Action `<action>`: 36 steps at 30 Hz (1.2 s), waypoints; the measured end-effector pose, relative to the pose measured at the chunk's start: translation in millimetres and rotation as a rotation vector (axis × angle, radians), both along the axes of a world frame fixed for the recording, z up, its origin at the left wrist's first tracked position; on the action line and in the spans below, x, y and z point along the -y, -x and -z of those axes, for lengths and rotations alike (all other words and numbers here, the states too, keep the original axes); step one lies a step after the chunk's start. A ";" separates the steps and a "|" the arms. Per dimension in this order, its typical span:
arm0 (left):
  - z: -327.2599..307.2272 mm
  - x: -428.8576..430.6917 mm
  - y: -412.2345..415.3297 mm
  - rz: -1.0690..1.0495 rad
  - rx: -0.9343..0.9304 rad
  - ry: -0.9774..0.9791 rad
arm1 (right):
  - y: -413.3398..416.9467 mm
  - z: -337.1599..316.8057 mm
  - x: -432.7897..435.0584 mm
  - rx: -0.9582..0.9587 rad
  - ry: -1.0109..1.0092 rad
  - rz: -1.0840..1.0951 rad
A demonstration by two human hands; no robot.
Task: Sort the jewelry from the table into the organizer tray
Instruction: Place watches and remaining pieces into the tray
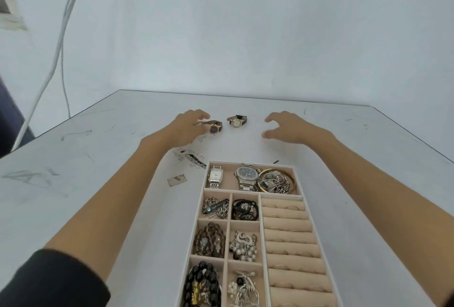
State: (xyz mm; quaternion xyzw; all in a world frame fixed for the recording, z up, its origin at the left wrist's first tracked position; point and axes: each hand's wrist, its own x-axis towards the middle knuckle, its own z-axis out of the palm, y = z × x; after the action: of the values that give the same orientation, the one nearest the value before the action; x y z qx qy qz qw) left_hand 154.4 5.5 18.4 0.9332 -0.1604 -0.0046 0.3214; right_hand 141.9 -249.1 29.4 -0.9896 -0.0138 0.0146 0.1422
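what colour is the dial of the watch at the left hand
Dark, near black, on the watch with the gold-toned case. Head view shows it.

The bottom edge cuts off the tray point(228, 163), so we lose its nearest compartments and part of the black beads point(201, 284). The left hand point(186, 126) covers one end of the dark watch point(214, 129); we cannot tell whether it pinches the strap or only touches it. The rings point(290, 208) in the rolls are too small to make out. The bits point(194, 159) on the counter point(344, 159) are a blur.
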 end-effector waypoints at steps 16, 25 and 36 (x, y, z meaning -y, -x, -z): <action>-2.1 25.3 -59.8 0.130 -0.080 -0.362 | -79.5 15.1 -52.0 0.019 0.221 -0.283; -5.5 19.8 -44.7 0.042 -0.027 -0.253 | -54.7 15.0 -38.9 0.284 0.081 -0.222; -23.5 4.5 64.4 0.055 -0.287 0.616 | 33.5 -9.8 -33.8 0.150 -1.036 -0.088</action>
State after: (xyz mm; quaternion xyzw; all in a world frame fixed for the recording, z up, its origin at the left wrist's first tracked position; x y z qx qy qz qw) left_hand 90.0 1.1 41.8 0.7774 -0.1324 -0.0958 0.6073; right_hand 108.4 -215.3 39.2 -0.7864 -0.0707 -0.0591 0.6108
